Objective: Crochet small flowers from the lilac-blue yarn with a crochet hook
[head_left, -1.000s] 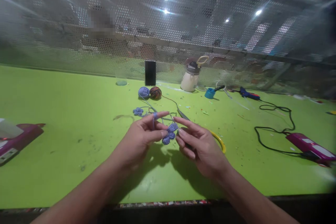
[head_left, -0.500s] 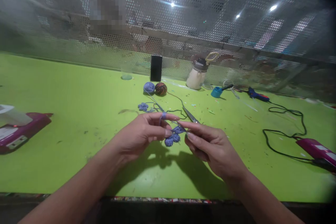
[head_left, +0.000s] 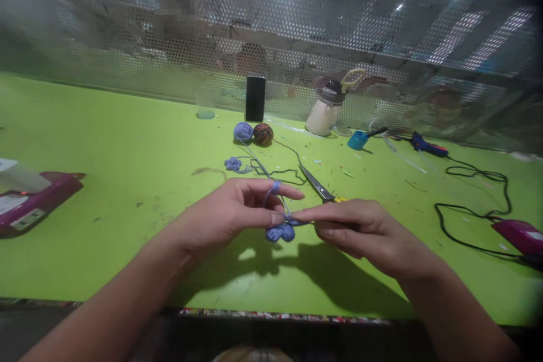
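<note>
Between thumb and fingers, my left hand (head_left: 237,209) pinches a small blue-purple crocheted flower piece (head_left: 280,233) with puffy petals. Yarn (head_left: 275,186) wraps around its raised index finger. My right hand (head_left: 360,229) grips a thin crochet hook (head_left: 309,222), its tip in the stitches at the top of the piece. Beyond my hands lies another crocheted flower (head_left: 233,164) with a tail of yarn. A blue-purple yarn ball (head_left: 243,132) and a dark multicoloured yarn ball (head_left: 263,134) sit side by side. Scissors (head_left: 317,183) with yellow handles lie just past my right fingers.
On the green table (head_left: 127,141) a dark phone (head_left: 255,99) stands upright near a clear cup (head_left: 206,114). A bottle (head_left: 324,113), a blue pot (head_left: 357,139) and a corded glue gun (head_left: 428,145) are farther right. Magenta power strips (head_left: 55,195) flank both sides; perforated mesh rises behind.
My right hand has moved slightly right and turned flatter, with the hook now more level. The petals hang lower under my left thumb. The camera view has shifted a little.
</note>
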A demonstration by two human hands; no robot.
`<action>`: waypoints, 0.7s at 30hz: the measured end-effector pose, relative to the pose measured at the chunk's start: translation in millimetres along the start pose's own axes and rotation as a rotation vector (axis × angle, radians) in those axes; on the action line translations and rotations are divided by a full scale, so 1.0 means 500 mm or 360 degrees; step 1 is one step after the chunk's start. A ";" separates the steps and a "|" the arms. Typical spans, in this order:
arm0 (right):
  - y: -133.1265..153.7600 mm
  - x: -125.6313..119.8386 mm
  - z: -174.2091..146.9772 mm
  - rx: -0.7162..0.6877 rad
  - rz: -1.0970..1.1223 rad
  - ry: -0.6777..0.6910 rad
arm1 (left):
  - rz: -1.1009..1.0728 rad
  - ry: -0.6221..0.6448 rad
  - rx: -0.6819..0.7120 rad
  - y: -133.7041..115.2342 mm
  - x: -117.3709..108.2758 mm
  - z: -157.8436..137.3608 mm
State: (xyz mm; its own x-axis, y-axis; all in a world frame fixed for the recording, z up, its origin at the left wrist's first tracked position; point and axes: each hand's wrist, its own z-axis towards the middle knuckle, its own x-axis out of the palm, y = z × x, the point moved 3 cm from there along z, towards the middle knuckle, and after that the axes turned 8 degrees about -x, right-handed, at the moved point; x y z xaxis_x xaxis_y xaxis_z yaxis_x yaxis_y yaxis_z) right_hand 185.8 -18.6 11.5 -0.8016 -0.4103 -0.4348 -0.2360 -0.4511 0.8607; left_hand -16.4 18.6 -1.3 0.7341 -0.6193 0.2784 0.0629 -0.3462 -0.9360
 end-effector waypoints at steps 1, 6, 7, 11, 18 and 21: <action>0.004 -0.003 0.001 -0.0014 -0.0025 0.0025 | 0.0028 0.0014 0.0001 -0.001 0.000 -0.001; 0.015 -0.013 0.002 -0.0045 -0.0056 0.0052 | 0.0129 0.0062 0.0028 -0.003 0.003 -0.003; 0.015 -0.013 0.001 -0.0043 -0.0048 0.0049 | 0.0131 0.0064 0.0032 -0.003 0.004 -0.003; 0.008 -0.013 -0.002 0.0036 0.0009 -0.0023 | 0.0085 0.0073 0.0037 -0.001 0.007 -0.005; -0.005 -0.012 -0.004 -0.0004 0.0145 -0.0004 | 0.0168 0.0043 -0.0020 -0.001 0.001 -0.004; -0.006 -0.013 -0.002 -0.0038 0.0104 0.0036 | 0.0171 0.0060 -0.0023 -0.002 0.000 -0.002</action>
State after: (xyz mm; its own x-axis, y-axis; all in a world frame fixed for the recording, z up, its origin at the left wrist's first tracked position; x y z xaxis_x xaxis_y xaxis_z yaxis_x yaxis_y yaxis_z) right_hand 192.3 -15.5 11.2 -0.8020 -0.4574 -0.3843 -0.1704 -0.4414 0.8810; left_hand -16.9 18.2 -0.2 0.7099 -0.6796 0.1848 -0.0249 -0.2863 -0.9578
